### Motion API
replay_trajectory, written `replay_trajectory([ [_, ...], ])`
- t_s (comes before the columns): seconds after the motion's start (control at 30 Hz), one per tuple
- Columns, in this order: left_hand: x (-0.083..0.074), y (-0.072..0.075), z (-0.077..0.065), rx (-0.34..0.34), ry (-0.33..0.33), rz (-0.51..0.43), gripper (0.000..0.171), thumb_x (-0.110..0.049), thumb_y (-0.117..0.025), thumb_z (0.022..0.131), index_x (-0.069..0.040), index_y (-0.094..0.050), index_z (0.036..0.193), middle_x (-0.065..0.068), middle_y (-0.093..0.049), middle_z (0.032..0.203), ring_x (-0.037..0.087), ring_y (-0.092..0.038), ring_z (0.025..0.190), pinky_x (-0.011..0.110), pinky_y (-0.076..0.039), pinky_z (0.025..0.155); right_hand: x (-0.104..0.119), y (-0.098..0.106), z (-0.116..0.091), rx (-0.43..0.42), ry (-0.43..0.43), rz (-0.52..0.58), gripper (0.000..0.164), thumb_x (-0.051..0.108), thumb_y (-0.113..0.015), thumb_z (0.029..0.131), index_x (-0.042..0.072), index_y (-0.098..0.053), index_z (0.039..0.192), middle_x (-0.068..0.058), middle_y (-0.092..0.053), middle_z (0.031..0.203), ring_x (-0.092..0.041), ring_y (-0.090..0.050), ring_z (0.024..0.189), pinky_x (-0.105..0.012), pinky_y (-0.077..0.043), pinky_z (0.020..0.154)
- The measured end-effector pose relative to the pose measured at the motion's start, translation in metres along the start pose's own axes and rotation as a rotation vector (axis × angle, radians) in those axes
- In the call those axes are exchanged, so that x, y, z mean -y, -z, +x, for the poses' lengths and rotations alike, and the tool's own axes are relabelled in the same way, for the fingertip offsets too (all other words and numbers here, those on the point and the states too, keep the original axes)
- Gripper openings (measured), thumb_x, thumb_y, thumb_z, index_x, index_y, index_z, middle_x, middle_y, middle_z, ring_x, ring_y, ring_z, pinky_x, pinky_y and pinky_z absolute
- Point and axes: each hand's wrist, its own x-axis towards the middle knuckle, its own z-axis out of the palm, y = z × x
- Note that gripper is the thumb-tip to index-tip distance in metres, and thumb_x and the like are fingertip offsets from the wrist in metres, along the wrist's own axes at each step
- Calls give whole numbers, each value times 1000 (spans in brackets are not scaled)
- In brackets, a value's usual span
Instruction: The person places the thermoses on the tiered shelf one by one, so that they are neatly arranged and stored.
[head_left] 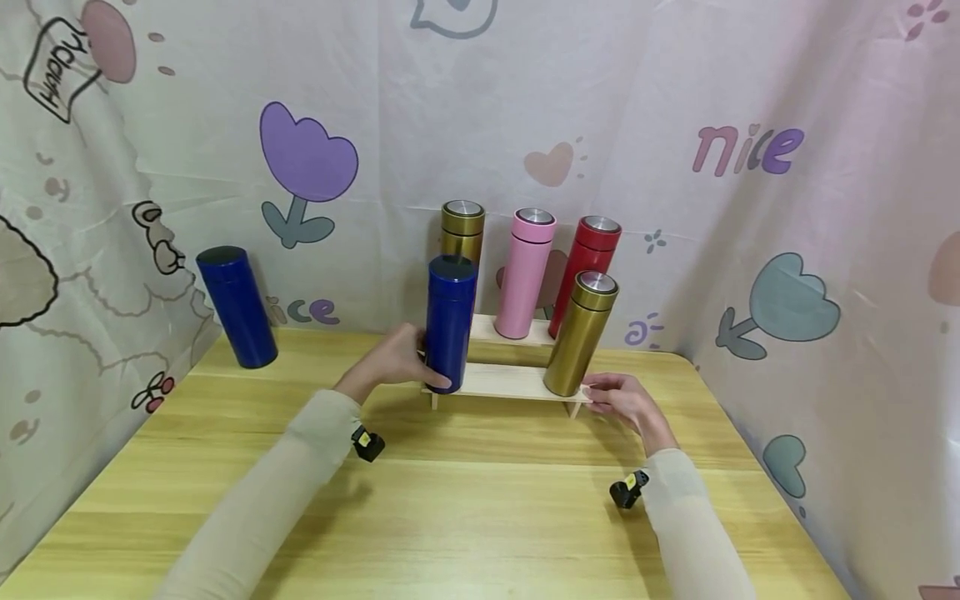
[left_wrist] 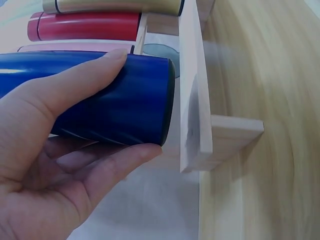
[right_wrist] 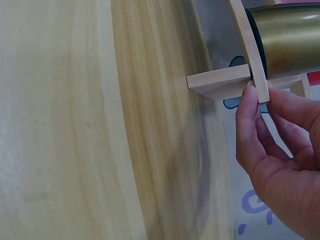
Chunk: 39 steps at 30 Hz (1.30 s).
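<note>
My left hand (head_left: 393, 357) grips a blue thermos flask (head_left: 452, 321) near its base, thumb on one side and fingers on the other. The flask is upright over the left end of the front tier of a pale wooden shelf (head_left: 502, 381). In the left wrist view, a narrow gap shows between the flask's bottom (left_wrist: 170, 100) and the board. With thumb and fingers, my right hand (head_left: 621, 402) pinches the right end of that tier, beside a gold flask (head_left: 581, 337) standing there. Another gold flask (head_left: 462, 225), partly hidden, a pink flask (head_left: 527, 275) and a red flask (head_left: 592, 250) stand behind.
A second blue flask (head_left: 237, 308) stands at the back left of the wooden table (head_left: 480, 517). A printed curtain (head_left: 450, 108) hangs behind the table and along its sides.
</note>
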Motion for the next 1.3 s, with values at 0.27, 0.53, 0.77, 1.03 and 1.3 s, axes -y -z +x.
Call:
replay_trajectory([
  [0.27, -8, -22, 14, -34, -10, 21, 70, -25, -98, 66, 6, -67, 122, 20, -76, 114, 31, -75, 101, 46, -61, 91, 1, -1, 0, -18, -24, -3, 47, -2, -65, 98, -11, -51, 142, -7, -67, 111, -11, -70, 89, -28, -62, 90],
  [0.53, -17, -44, 27, -40, -48, -50, 64, -18, -97, 69, 0, -69, 124, 16, -76, 117, 30, -74, 105, 46, -60, 96, 1, -1, -2, -14, -28, -7, 48, 0, -65, 99, -10, -51, 143, -7, -66, 112, -11, -70, 90, -29, -62, 91],
  [0.77, -19, -59, 35, -38, -11, -21, 61, -19, -97, 68, 0, -70, 120, 15, -78, 113, 26, -75, 99, 44, -61, 93, 0, -1, 0, -5, -10, 4, 47, -1, -65, 99, -12, -51, 142, -5, -66, 108, -10, -70, 88, -28, -62, 90],
  [1.03, -26, -71, 41, -34, 38, -17, 66, -20, -97, 68, 1, -68, 123, 14, -77, 115, 26, -75, 101, 44, -60, 96, -3, 0, 2, 14, 2, 46, 43, -1, -67, 97, -10, -56, 138, -4, -68, 107, -12, -72, 89, -28, -62, 90],
  [1.3, -30, -80, 50, -37, 36, -78, 67, -14, -96, 69, 1, -66, 127, 15, -76, 119, 28, -73, 108, 46, -58, 101, -3, -1, 2, 9, 0, 60, 46, -2, -63, 99, -14, -51, 141, -7, -67, 108, -11, -71, 88, -25, -62, 87],
])
